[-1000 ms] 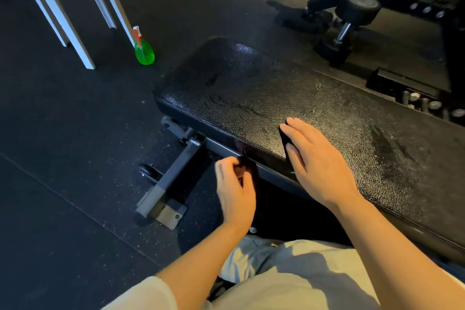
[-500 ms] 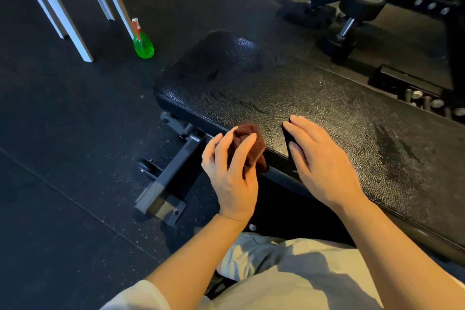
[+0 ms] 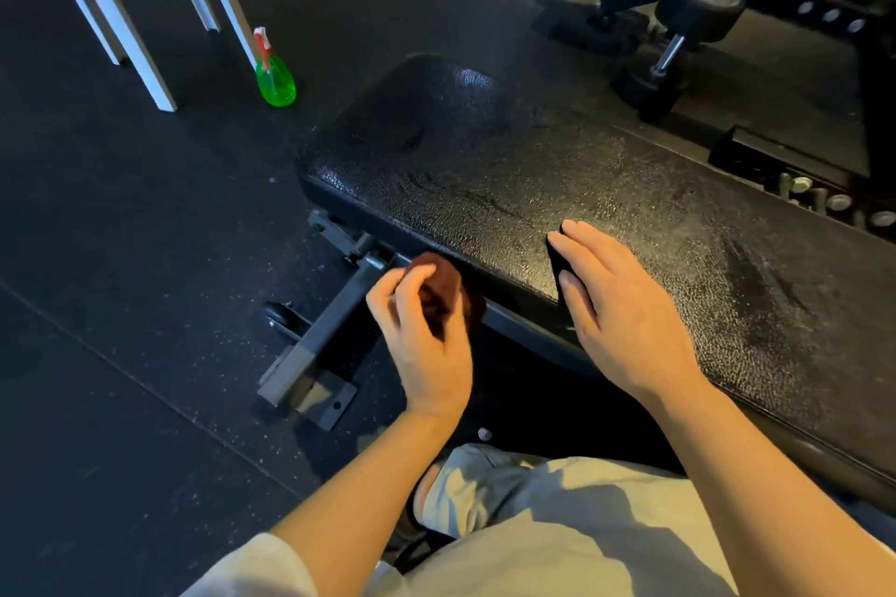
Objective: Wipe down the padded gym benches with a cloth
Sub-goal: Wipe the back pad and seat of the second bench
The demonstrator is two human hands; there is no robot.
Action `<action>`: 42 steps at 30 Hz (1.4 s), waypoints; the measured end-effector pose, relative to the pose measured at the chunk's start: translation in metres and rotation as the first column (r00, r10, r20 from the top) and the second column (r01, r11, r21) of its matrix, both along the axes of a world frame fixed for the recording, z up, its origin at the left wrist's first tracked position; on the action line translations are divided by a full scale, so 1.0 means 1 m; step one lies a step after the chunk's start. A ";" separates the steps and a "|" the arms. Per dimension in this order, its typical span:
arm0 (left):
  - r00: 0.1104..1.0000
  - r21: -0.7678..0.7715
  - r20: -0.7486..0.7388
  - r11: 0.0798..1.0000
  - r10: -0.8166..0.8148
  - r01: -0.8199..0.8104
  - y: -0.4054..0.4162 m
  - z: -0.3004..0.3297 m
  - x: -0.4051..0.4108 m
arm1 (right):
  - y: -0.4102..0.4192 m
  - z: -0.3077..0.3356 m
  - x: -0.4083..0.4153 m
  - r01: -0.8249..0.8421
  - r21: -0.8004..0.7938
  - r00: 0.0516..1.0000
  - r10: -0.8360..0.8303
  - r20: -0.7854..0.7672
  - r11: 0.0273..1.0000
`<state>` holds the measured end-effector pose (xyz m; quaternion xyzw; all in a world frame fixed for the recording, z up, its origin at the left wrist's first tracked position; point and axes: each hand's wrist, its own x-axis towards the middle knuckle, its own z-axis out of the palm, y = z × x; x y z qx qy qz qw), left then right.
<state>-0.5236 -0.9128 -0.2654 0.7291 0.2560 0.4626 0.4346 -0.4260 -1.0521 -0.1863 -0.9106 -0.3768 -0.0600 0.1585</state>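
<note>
Now the left hand (image 3: 426, 335) has slid w/ the brown cloth (image 3: 443, 286) left along the bench (image 3: 485, 170) front edge vs half a sec ago; grip bunched round it. Right hand (image 3: 625, 305) stays flat on the pad, fingers straight. Edge wipe prob. underway; top looks streaky.

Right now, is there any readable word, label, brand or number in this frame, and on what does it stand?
None can be read.
The dumbbell end face carries faint embossed marks, too blurred to read.
The green spray bottle shows no legible label.
</note>
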 end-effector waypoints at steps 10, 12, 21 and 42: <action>0.994 -0.017 0.000 0.994 -0.108 0.108 -0.014 0.007 -0.005 | 0.000 0.000 -0.002 0.005 -0.006 1.000 -0.005 0.013 1.000; 0.998 -0.009 0.058 0.999 -0.030 0.031 -0.004 0.017 -0.003 | 0.000 0.000 -0.001 0.003 -0.005 1.000 -0.003 0.013 1.000; 0.983 -0.020 -0.113 0.990 -0.144 0.143 -0.008 -0.010 -0.012 | -0.001 0.000 -0.003 -0.009 0.001 1.000 0.009 0.000 1.000; 0.991 0.138 -0.016 0.982 -0.130 0.131 -0.015 0.006 0.004 | -0.063 0.010 -0.017 0.209 0.030 0.978 -0.208 -0.022 0.977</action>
